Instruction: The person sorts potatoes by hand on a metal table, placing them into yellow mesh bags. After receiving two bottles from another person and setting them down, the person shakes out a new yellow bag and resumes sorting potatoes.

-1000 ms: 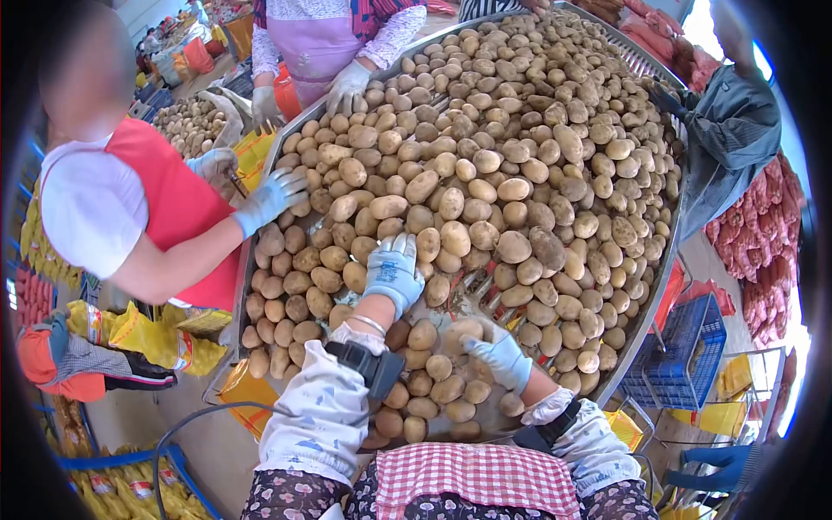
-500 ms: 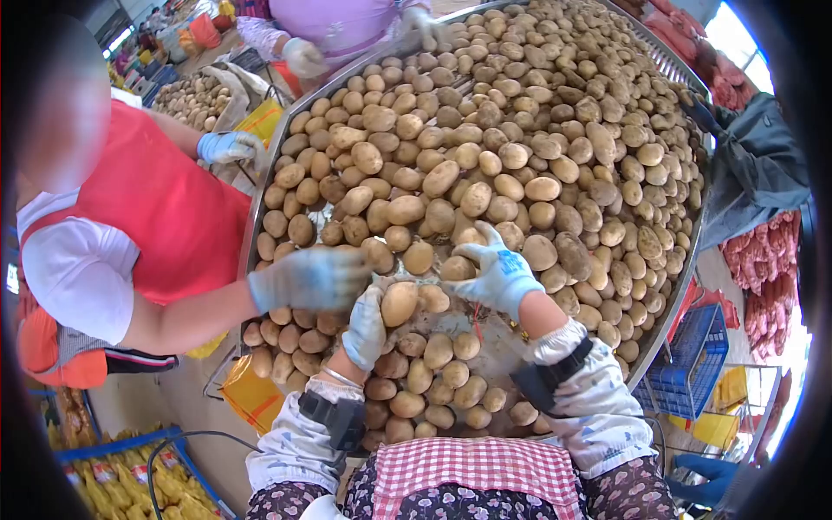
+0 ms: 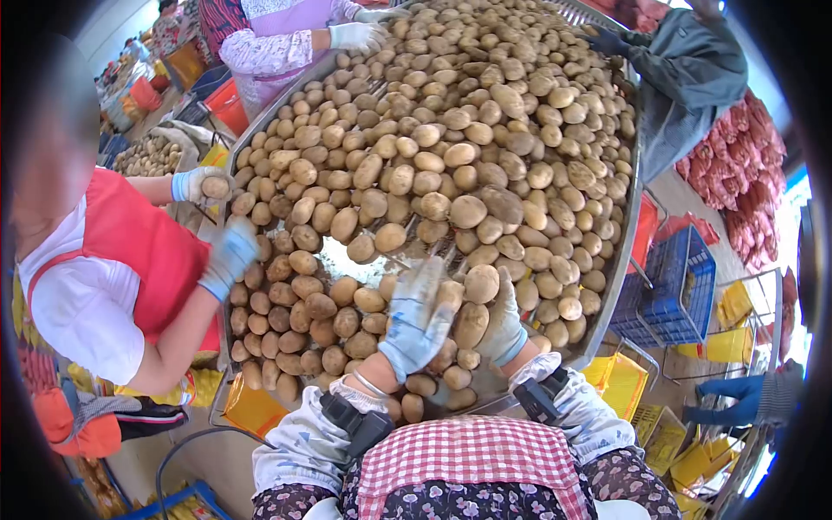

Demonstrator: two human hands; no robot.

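Observation:
Both my hands wear pale blue-and-white gloves and reach over the near side of a metal sorting table (image 3: 607,299) heaped with potatoes (image 3: 468,211). My left hand (image 3: 416,316) is open, fingers stretched forward, its inner side against the potatoes. My right hand (image 3: 505,325) stands open on the other side, fingers straight and partly hidden. Between the two hands lie several potatoes, among them a round potato (image 3: 482,283) and a longer potato (image 3: 472,325) touching the right glove. Just beyond my left hand, a patch of bare tabletop (image 3: 351,262) shines through.
On the left, a co-worker in a red apron (image 3: 152,251) holds a potato (image 3: 215,187) in one gloved hand. Other people stand at the far edge and far right. Blue crates (image 3: 654,299), a yellow container (image 3: 617,381) and red mesh sacks (image 3: 737,165) sit to the right.
My hands have come closer together around several potatoes; the potato in my left hand has left it. The view has shifted. The co-worker's near hand has drawn back from beside mine.

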